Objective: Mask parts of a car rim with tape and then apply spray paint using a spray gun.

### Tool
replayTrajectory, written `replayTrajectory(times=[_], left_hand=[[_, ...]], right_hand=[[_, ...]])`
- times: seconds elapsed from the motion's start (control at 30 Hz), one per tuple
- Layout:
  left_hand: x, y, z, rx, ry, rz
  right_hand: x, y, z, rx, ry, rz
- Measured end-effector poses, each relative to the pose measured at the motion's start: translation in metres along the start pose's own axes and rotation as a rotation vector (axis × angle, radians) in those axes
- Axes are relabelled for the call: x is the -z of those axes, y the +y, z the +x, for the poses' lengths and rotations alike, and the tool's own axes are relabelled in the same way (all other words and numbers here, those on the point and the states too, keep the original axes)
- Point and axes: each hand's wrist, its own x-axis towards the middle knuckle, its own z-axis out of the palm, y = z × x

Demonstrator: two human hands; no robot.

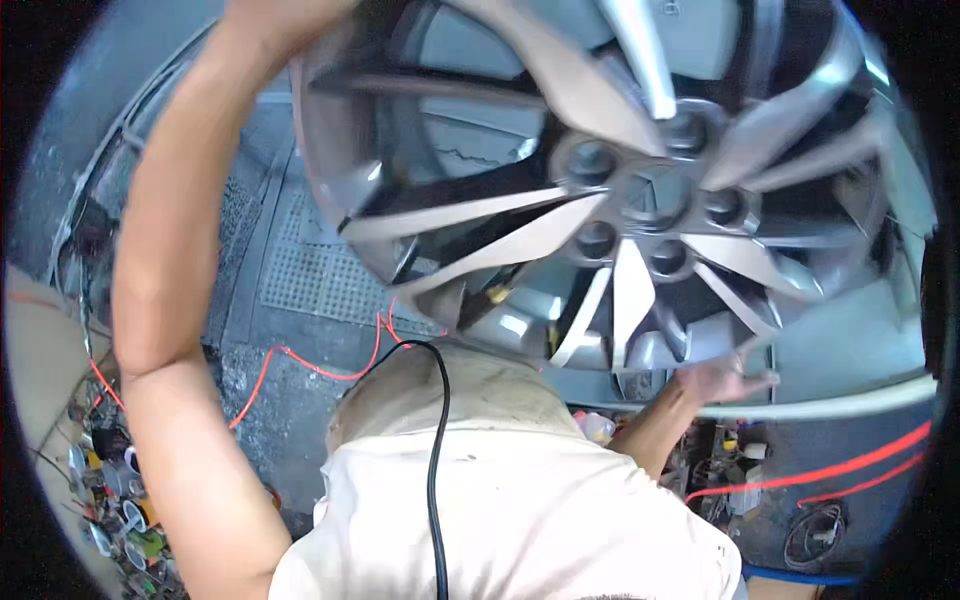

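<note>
bright cool light, glinting wheel (622,195), motion blur, curved dark edges

The wheel (655,197) shows its spoked face to the person. The left hand (287,15), partly out of sight, is at the wheel's upper left; the right (712,383) is at its bottom edge, fingers (760,381) stretched out. Below and left of the wheel, a red cord (283,349) crosses the floor (300,425).

The grey floor (285,440) looks blotchy beside a perforated panel (315,275). Small clutter (140,515) crowds the far lower left
</note>
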Motion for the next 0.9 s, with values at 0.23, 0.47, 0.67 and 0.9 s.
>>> replayTrajectory(times=[0.23, 0.47, 0.67, 0.9], left_hand=[[-0.196, 0.024, 0.027, 0.046, -0.198, -0.449], [-0.280, -0.029, 0.005, 0.194, -0.459, -0.387], [-0.321, -0.064, -0.029, 0.178, -0.629, -0.142], [-0.312, -0.057, 0.016, 0.139, -0.513, -0.269]], right_hand=[[0.098, 0.091, 0.089, -0.575, 0.098, -0.216], [0.150, 0.092, 0.049, -0.670, 0.356, -0.409], [0.207, 0.112, -0.015, -0.789, 0.673, -0.484], [0.149, 0.168, 0.042, -0.712, 0.783, -1.140]])
